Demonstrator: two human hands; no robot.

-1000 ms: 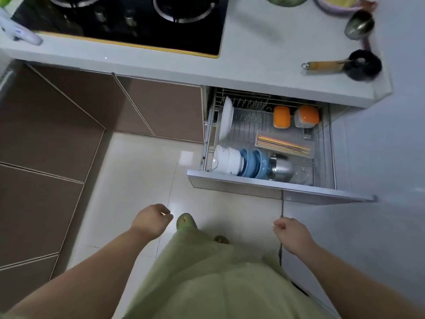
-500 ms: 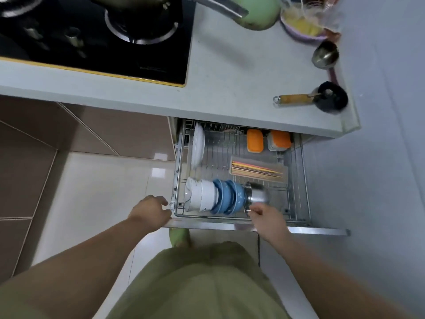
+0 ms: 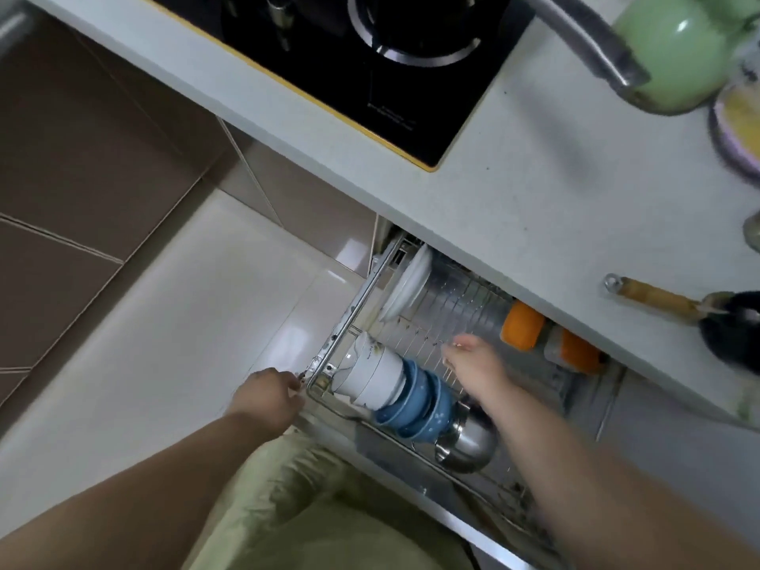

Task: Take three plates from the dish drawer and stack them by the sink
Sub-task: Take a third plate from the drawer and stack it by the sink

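Note:
The dish drawer (image 3: 349, 318) stands pulled out under the counter, a wire rack inside it. White plates (image 3: 405, 288) stand on edge at its far left corner. My left hand (image 3: 269, 394) rests at the drawer's near left corner, fingers curled by the rail, holding nothing I can make out. My right hand (image 3: 473, 364) reaches over the rack's middle, fingers apart and empty, short of the plates. White bowls (image 3: 372, 374) and blue bowls (image 3: 419, 405) lie stacked on their sides between my hands.
A steel bowl (image 3: 469, 442) sits beside the blue ones. Orange containers (image 3: 522, 325) stand at the drawer's back. Above, the counter (image 3: 514, 191) carries a black hob (image 3: 370, 55), a green kettle (image 3: 674, 47) and a wooden-handled ladle (image 3: 658, 300). Pale floor tiles (image 3: 185, 302) lie left.
My right hand has moved from the drawer's front rail up over the rack toward the plates. My left hand has shifted to the drawer's corner. The view has tilted.

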